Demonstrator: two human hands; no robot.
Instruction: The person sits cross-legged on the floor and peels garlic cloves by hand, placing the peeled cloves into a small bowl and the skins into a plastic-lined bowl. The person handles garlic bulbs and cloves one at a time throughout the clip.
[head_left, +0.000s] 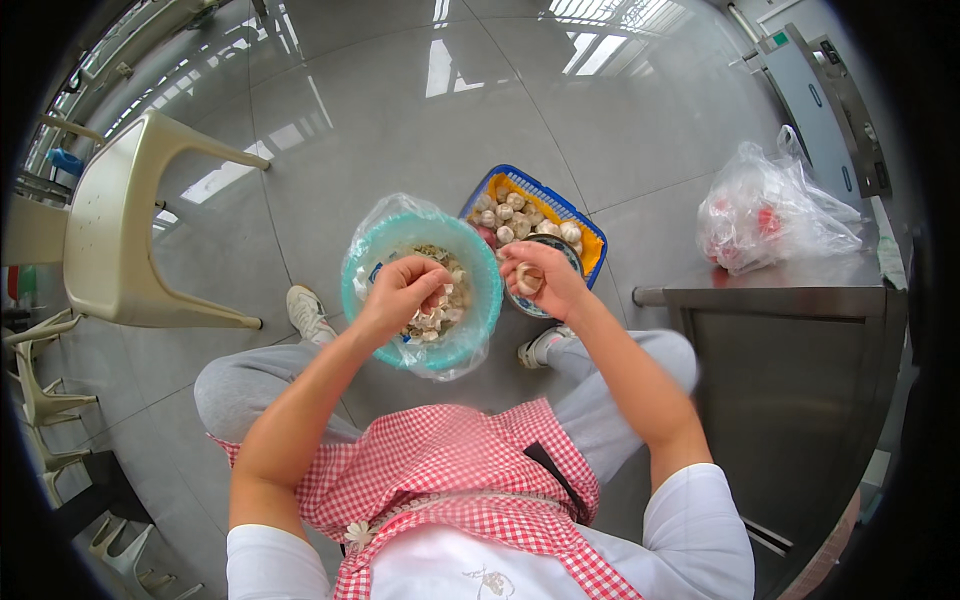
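Note:
My left hand (409, 292) is over a teal plastic basin (491, 277) lined with a clear bag, its thumb and fingertips pinched together; whether something small is between them I cannot tell. Garlic skins (431, 322) lie in the basin. In my right hand (547, 277) is a partly peeled garlic bulb (529, 278), resting against the fingers. Beneath that hand, a patterned bowl (568, 251) is partly hidden. Behind it, a blue plastic basket (551, 196) with an orange lining holds several garlic bulbs (519, 223) and a reddish-purple onion or similar bulb (487, 235).
A cream plastic chair (112, 217) stands at the left, with more chairs or stools beyond. On the right is a stainless steel cabinet (780, 360) bearing a clear plastic bag (765, 217) with red items. My knees and shoes flank the basin and bowl.

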